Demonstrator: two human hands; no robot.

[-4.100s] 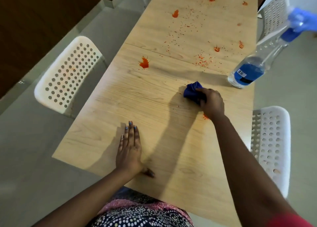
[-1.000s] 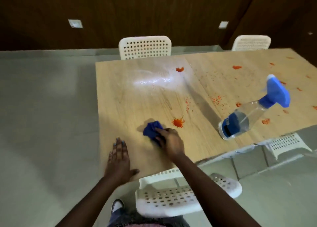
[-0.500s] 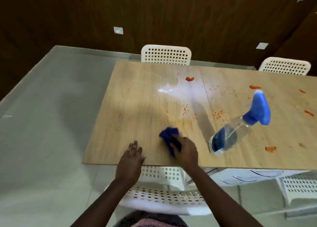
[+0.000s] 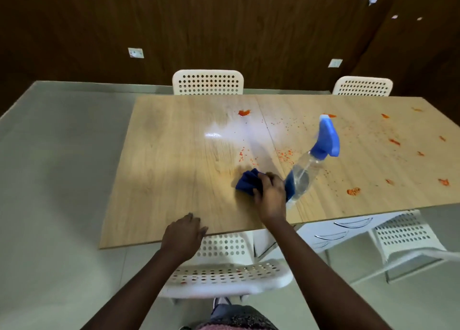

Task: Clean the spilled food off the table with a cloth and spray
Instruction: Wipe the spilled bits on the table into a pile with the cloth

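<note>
Wiping step: near-edge spill
The cloth (image 4: 246, 183) is gripped in the curled right hand (image 4: 271, 197) on the table (image 4: 174, 180); left hand (image 4: 183, 236) rests flat; red spots (image 4: 283, 153) beyond call for wiping next

"How many chairs do you see?"

"Four white chairs with holes. Two at the far side of the table (image 4: 174, 180): one (image 4: 207, 82) and another (image 4: 362, 86). Two at the near side of the table: one (image 4: 224, 275) and another (image 4: 403, 237)."

"How many tables?"

"One."

"And cloths?"

"One blue cloth (image 4: 246, 182) on the table."

"Spray bottles?"

"One spray bottle (image 4: 311, 165), on the table too."

"How many hands?"

"Two. The right hand (image 4: 271, 195) and the left hand (image 4: 183, 235)."

"And the red spots on the table?"

"About ten big ones, like this spot (image 4: 244, 112). The tiny dots are too many to count."

"Anything on the wall?"

"Two white wall plates behind the table, one (image 4: 136, 53) and another (image 4: 335, 63)."
</note>
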